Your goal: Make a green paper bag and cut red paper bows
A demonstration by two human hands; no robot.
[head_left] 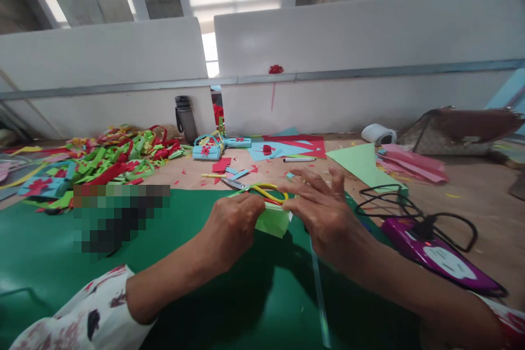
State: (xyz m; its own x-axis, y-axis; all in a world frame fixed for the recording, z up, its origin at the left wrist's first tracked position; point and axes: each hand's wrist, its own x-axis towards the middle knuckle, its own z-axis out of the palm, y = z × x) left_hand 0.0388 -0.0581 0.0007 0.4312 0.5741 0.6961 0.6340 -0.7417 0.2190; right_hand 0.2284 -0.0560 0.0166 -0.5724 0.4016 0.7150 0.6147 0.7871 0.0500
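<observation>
A small folded piece of light green paper (273, 221) is held up above the green mat (213, 306). My left hand (235, 221) is closed on its left end, fingers curled in and thumb pressing the top edge. At the paper's right end, the thumb of my right hand (324, 210) meets the upper corner, with the other fingers bent loosely above; its exact grip is partly hidden. Just behind the paper lie scissors (268, 192) with yellow and red handles, blades pointing left. A clear thin stick (319, 290) rests on the mat below my right hand.
Green and red scraps (118, 156) are heaped at left, beside a blurred dark object (123, 219). Small blue paper bags (207, 151) and a bottle (186, 120) stand at the back. At right are a purple power strip (443, 257) with a black cable and a handbag (451, 131).
</observation>
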